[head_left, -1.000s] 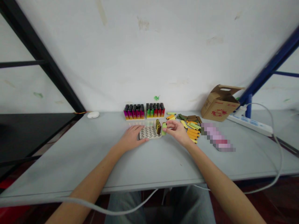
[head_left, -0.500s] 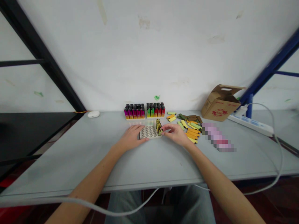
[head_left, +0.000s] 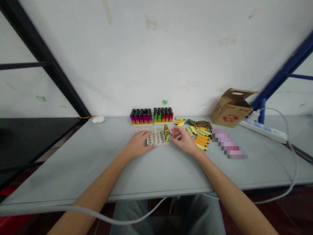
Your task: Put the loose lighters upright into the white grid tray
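Observation:
A white tray with round slots (head_left: 155, 138) lies on the grey table, with a column of yellow-green lighters (head_left: 166, 133) upright at its right end. My left hand (head_left: 139, 144) grips the tray's left end, thumb along the near edge and fingers at the far side. Just right of the upright lighters is my right hand (head_left: 182, 139), its fingers apart and nothing visible between them. Loose orange lighters (head_left: 201, 140) and other yellow, green and brown ones lie to the right of that hand.
Two filled lighter trays, one purple (head_left: 141, 117) and one red and green (head_left: 163, 115), stand by the wall. At right are an open cardboard box (head_left: 230, 111), a pixelated pink item (head_left: 226, 142) and a power strip (head_left: 264, 130). A white case (head_left: 98, 119) lies back left.
My right hand has let go of the nearest lighter in the column and moved slightly right. That lighter now stands in the tray. My left hand stays on the tray.

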The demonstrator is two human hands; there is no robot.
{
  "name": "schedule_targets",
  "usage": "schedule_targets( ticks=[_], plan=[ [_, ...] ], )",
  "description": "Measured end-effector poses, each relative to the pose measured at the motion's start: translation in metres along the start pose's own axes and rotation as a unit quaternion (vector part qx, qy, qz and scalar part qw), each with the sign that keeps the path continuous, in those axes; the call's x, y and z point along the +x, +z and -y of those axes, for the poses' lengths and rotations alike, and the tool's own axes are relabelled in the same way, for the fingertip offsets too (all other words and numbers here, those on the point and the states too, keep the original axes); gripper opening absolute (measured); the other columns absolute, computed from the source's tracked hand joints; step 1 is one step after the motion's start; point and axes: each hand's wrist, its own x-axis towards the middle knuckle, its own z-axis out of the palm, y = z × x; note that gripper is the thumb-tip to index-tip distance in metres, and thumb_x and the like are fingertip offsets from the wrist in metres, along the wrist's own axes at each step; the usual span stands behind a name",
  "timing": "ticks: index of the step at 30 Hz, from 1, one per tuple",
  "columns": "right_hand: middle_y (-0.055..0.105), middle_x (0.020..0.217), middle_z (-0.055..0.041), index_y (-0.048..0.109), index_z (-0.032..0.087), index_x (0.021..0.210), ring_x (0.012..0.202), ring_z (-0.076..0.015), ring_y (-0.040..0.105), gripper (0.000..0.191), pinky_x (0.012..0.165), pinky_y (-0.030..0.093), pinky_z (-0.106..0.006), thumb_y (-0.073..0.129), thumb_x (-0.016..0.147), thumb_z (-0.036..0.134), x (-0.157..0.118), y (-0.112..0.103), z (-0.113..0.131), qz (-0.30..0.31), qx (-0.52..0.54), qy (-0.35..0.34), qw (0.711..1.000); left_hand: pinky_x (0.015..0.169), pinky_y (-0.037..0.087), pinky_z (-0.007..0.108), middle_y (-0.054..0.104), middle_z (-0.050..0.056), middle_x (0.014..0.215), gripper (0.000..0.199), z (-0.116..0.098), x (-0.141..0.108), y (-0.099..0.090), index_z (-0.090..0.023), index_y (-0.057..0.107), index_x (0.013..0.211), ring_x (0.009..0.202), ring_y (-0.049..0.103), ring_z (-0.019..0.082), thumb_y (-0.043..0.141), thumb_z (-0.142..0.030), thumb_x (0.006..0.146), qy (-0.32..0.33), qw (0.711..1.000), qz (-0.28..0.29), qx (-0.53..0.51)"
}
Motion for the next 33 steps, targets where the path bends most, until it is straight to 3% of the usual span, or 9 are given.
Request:
schedule_targets(
  ticks=[2,5,9,13,17,21,24,28,33],
  plan=[
    [0.063,0.089,-0.0023,0.056,0.022,0.105,0.070,-0.0139,0.060,0.031,0.057,0.046,-0.025,0.063,0.075,0.026,0.001,-0.001,-0.001,-0.007,-0.029,-0.005,1.000,0.107,0.035,0.046,0.054,0.014,0.132,0.068,0.000,0.000,0.000,-0.016,0.050,0.132,0.123,0.047,0.031,0.057,-0.060,0.081,0.001,1.000,0.002,0.003],
    [0.064,0.090,-0.0061,0.058,0.020,0.099,0.080,-0.0189,0.060,0.020,0.066,0.047,-0.031,0.055,0.081,0.028,0.004,-0.008,-0.005,-0.083,-0.106,-0.012,0.991,0.107,0.034,0.046,0.053,0.014,0.133,0.068,-0.001,-0.001,-0.001,-0.016,0.049,0.132,0.123,0.047,0.030,0.056,-0.060,0.081,0.001,1.000,0.003,0.006],
    [0.064,0.106,-0.0159,0.062,0.014,0.102,0.105,-0.0289,0.054,0.025,0.094,0.039,-0.043,0.049,0.083,0.024,0.004,-0.020,-0.013,-0.162,-0.312,0.019,0.936,0.108,0.033,0.045,0.053,0.013,0.133,0.066,-0.003,-0.001,-0.003,-0.017,0.049,0.133,0.124,0.046,0.030,0.056,-0.059,0.082,-0.002,1.000,0.007,0.005],
    [0.064,0.108,-0.0214,0.063,0.009,0.106,0.112,-0.0338,0.051,0.030,0.097,0.034,-0.045,0.050,0.081,0.021,0.001,-0.024,-0.017,-0.103,-0.427,0.089,0.894,0.108,0.034,0.045,0.053,0.015,0.133,0.067,-0.003,0.000,-0.003,-0.014,0.050,0.132,0.123,0.047,0.031,0.058,-0.058,0.081,-0.004,1.000,0.009,0.004],
    [0.065,0.109,-0.0165,0.059,0.013,0.117,0.103,-0.0278,0.058,0.037,0.091,0.041,-0.038,0.048,0.082,0.016,0.000,-0.019,-0.015,-0.043,-0.395,0.069,0.915,0.107,0.034,0.046,0.053,0.015,0.132,0.068,-0.001,0.000,-0.002,-0.014,0.049,0.132,0.122,0.047,0.031,0.056,-0.059,0.082,0.001,1.000,0.004,0.006],
    [0.058,0.125,-0.0147,0.055,0.011,0.123,0.115,-0.0269,0.051,0.043,0.098,0.038,-0.036,0.049,0.080,0.014,0.002,-0.019,-0.015,-0.067,-0.400,0.008,0.914,0.107,0.034,0.046,0.053,0.016,0.132,0.070,-0.001,-0.001,-0.001,-0.013,0.049,0.133,0.123,0.047,0.031,0.055,-0.060,0.082,-0.001,1.000,0.004,0.013],
    [0.058,0.125,-0.0169,0.055,0.008,0.125,0.121,-0.0305,0.046,0.044,0.103,0.033,-0.042,0.046,0.082,0.012,0.001,-0.022,-0.020,-0.069,-0.442,0.026,0.894,0.107,0.034,0.045,0.053,0.015,0.133,0.069,-0.001,-0.001,-0.001,-0.014,0.049,0.133,0.123,0.047,0.030,0.054,-0.061,0.082,0.001,1.000,0.002,0.012],
    [0.063,0.119,-0.0114,0.062,0.016,0.118,0.122,-0.0317,0.044,0.039,0.105,0.027,-0.048,0.040,0.086,0.010,-0.001,-0.025,-0.024,-0.021,-0.459,0.052,0.887,0.107,0.035,0.044,0.053,0.014,0.133,0.067,-0.001,0.000,-0.002,-0.015,0.049,0.132,0.122,0.048,0.030,0.055,-0.060,0.082,0.005,1.000,0.001,0.009],
    [0.063,0.107,-0.0169,0.064,0.014,0.110,0.105,-0.0301,0.054,0.030,0.093,0.038,-0.042,0.047,0.086,0.017,0.001,-0.025,-0.020,-0.016,-0.436,0.065,0.897,0.107,0.034,0.045,0.052,0.015,0.134,0.069,-0.002,0.000,-0.002,-0.014,0.048,0.133,0.123,0.047,0.031,0.055,-0.060,0.082,-0.004,1.000,0.012,0.014]
  ],
)
